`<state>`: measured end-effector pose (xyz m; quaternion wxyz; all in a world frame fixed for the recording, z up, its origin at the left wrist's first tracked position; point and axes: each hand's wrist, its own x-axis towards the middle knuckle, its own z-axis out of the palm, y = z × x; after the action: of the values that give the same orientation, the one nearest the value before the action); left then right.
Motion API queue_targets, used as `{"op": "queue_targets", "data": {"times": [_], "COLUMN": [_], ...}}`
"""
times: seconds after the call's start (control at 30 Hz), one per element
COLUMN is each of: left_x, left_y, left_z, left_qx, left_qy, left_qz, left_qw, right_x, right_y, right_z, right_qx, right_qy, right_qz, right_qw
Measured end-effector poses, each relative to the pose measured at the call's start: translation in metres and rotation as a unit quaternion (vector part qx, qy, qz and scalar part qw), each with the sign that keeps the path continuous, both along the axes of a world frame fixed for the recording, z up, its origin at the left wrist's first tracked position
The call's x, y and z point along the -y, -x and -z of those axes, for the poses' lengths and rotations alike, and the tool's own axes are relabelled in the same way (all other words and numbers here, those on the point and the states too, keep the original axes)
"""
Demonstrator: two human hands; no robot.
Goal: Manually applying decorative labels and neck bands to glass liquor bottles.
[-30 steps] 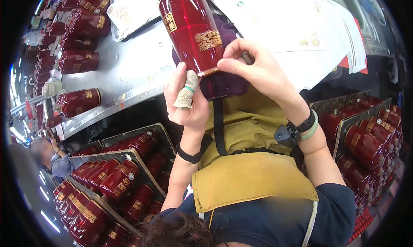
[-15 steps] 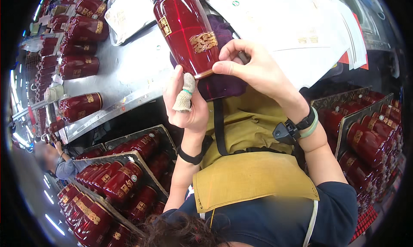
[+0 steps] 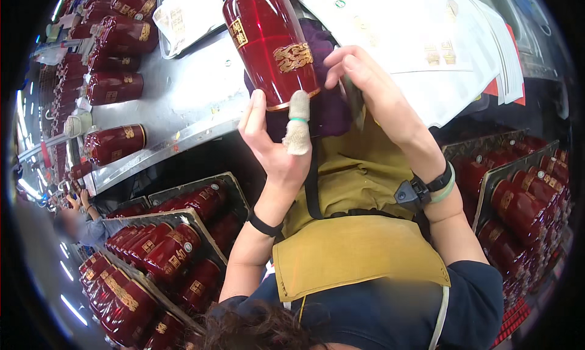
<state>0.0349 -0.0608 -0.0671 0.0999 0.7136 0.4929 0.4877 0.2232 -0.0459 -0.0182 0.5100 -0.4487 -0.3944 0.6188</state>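
A glossy dark-red bottle [image 3: 271, 51] with gold decorations leans on a bunched purple cloth [image 3: 335, 106] at the table's near edge. Its top runs out of the picture. My left hand [image 3: 283, 146] grips its base, the thumb in a beige cloth sleeve with a green band pressed on the lower front and the fingers at its left side. My right hand [image 3: 378, 94] is apart from the bottle, just right of its base. Its fingers are loosely bent and spread, with nothing visible in them. Beyond it lie white sheets [image 3: 402, 33] with small gold decals.
A tray [image 3: 164, 48] holding a decal sheet lies on the metal table [image 3: 195, 94]. Several red bottles [image 3: 116, 88] line its left side. Crates [image 3: 204, 228] of similar bottles stand below left, and more crates [image 3: 484, 185] at right. Another person [image 3: 88, 222] is far left.
My right hand has come off the bottle's base and moved slightly right. My left thumb has shifted right and up onto the lower front. The bottle has moved slightly right.
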Motion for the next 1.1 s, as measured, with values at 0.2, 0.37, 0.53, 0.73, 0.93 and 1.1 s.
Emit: {"op": "queue_targets", "data": {"times": [0.2,0.37,0.53,0.73,0.93,1.1], "left_x": [0.006,0.004,-0.015,-0.025,-0.013,-0.027], "left_y": [-0.018,-0.001,0.010,0.015,0.009,0.007], "left_z": [-0.013,-0.033,-0.037,-0.029,-0.037,-0.025], "left_qx": [-0.173,-0.151,-0.124,-0.011,-0.106,-0.058], "left_qy": [-0.039,-0.027,-0.073,-0.089,-0.064,-0.098], "left_qz": [-0.066,0.006,-0.006,0.016,-0.076,0.003], "left_qw": [0.982,0.988,0.990,0.996,0.989,0.993], "right_x": [0.009,0.011,0.014,0.014,0.016,0.017], "right_y": [-0.010,0.001,0.037,0.033,0.034,0.037], "right_z": [0.004,-0.001,-0.008,-0.001,0.000,0.000], "right_qx": [0.071,0.142,0.158,0.215,0.203,0.168], "right_qy": [-0.068,-0.087,-0.138,-0.129,-0.126,-0.116], "right_qz": [0.111,0.152,0.110,0.162,0.173,0.173], "right_qw": [0.989,0.974,0.972,0.954,0.955,0.964]}}
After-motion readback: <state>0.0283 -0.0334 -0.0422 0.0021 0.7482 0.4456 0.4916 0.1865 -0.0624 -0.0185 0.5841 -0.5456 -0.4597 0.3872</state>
